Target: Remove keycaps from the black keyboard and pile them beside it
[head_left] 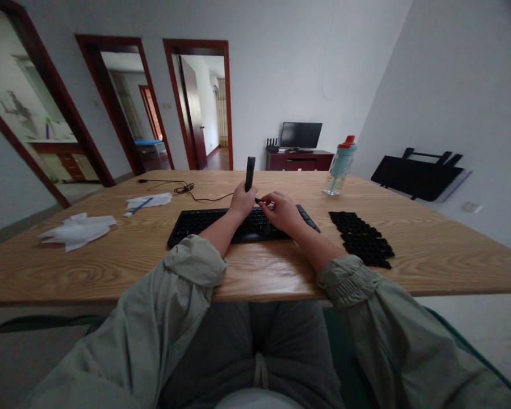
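Observation:
My left hand (242, 201) is wrapped round a black stick-shaped tool (250, 173), which stands upright above the fist. Close beside it, my right hand (277, 209) has its thumb and fingertips pinched together near a small dark piece by the left hand; what exactly it grips is too small to tell. Both hands are over a black keyboard (200, 220) that lies lengthwise before me, its middle partly covered by my forearms. To the right, rows of loose black keycaps (360, 238) lie on the wooden table (272, 270).
A black cable (204, 199) runs from behind the keyboard to a coil at the left. White tissues (79, 230) and a blue-handled brush (140, 207) lie on the left side. A water bottle (339, 167) with a red cap stands at the back right.

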`<state>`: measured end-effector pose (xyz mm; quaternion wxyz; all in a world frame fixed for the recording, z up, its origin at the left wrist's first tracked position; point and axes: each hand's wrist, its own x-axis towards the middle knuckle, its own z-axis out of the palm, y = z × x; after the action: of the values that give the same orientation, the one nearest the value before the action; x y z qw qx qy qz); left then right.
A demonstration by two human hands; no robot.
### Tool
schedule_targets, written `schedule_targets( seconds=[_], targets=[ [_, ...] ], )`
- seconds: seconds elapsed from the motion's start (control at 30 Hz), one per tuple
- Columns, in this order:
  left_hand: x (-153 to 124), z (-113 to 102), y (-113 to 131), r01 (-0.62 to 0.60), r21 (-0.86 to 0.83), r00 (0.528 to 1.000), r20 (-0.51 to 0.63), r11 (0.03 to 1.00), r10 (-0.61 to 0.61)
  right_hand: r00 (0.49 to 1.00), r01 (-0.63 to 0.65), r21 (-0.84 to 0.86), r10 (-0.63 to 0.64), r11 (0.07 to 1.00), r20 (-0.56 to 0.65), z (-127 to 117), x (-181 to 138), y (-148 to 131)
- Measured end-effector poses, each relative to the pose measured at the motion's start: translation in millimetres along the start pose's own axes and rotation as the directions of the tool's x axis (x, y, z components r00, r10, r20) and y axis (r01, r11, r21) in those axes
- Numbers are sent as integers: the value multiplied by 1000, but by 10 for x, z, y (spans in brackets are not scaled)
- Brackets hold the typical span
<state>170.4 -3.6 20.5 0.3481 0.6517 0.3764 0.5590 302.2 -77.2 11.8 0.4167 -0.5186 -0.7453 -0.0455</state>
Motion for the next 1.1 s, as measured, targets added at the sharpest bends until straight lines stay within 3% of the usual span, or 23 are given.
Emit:
schedule_targets(
  seconds=[0.2,0.43,0.67,0.8,0.93,1.0,1.1],
  targets=[
    [-19,-19,61,108,-144,994,29,984,-105,997,41,155,-50,987,54,11,-26,-11],
    [-82,11,77,132,-129,987,107,983,-119,989,-95,282,58,955,137,118,-12,111],
    [-29,12,88,125,-245,992,13,961,-126,991,-101,203,81,974,104,100,-30,120],
    [95,-164,224,76,-372,992,-65,925,-107,984,-164,173,150,971,92,21,-6,38],
    [229,-600,323,61,-441,978,-155,895,-143,979,-204,266,203,942,32,-322,28,-63],
    [262,-865,316,94,-424,963,-191,901,-190,986,-153,296,165,943,-18,-630,-29,-74],
    [264,-1254,242,81,-388,941,-273,918,-198,988,-107,189,125,976,-86,-1209,-297,35]
  ],
)
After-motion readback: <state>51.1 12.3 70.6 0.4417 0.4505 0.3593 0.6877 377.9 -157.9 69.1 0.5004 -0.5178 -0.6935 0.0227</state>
